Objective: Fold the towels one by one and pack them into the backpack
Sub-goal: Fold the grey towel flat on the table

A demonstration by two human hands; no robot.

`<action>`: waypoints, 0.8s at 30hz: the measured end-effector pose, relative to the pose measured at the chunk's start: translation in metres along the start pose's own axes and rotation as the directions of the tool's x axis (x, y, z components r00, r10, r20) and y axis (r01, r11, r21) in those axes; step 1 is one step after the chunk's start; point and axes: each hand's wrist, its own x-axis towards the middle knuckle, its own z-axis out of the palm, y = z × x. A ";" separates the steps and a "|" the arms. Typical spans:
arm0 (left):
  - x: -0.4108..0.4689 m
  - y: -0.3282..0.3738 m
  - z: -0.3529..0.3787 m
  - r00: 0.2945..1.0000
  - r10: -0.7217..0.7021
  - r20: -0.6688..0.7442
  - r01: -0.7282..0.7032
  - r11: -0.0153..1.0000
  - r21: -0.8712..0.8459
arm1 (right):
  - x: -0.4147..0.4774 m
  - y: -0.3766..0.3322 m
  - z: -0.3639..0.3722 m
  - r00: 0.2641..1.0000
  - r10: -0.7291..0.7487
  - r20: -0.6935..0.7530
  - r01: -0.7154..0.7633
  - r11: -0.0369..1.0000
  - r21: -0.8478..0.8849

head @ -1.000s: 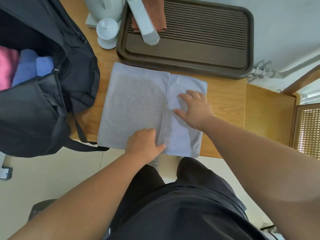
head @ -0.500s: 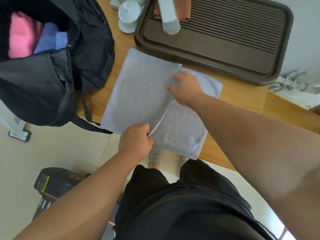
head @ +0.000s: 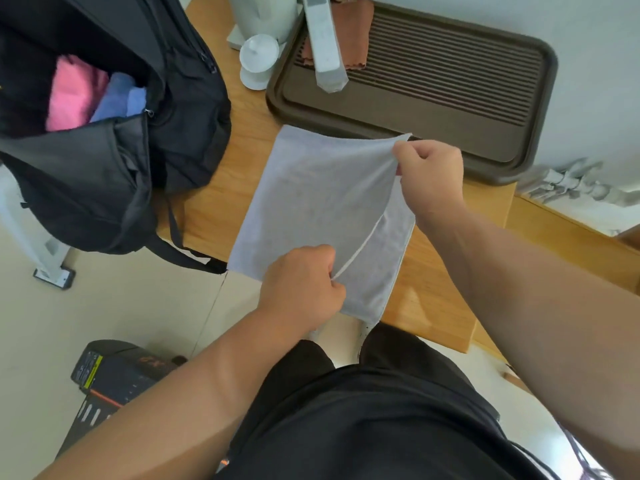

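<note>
Two corners of the grey towel [head: 311,202] are pinched, near by left hand [head: 301,282], far by right hand [head: 429,174]; judged light, limp.

home | wooden table [head: 221,206] | tea tray [head: 540,109] | kettle [head: 263,15]

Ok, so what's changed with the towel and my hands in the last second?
The right hand, flat on the grey towel a second ago, now pinches the far corner of its top layer; the left hand pinches the near corner. Together they have lifted that layer's edge and drawn it rightward over the lower layer. The backpack stays open on the table, with the pink towel and blue towel inside.
</note>
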 end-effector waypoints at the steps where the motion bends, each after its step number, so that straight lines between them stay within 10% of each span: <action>1: 0.003 0.004 0.013 0.998 0.015 0.054 -0.015 1.000 0.004 | 0.000 0.007 -0.004 0.998 0.058 0.005 -0.058 0.998 0.000; 13: 0.021 -0.003 0.085 0.953 -0.050 0.300 0.045 0.999 0.024 | 0.011 0.056 -0.023 0.907 0.249 0.339 -0.191 0.962 -0.194; 24: 0.001 0.032 0.005 0.996 -0.073 0.041 0.079 0.987 -0.142 | 0.003 0.032 -0.047 0.987 0.065 0.147 -0.100 0.965 0.243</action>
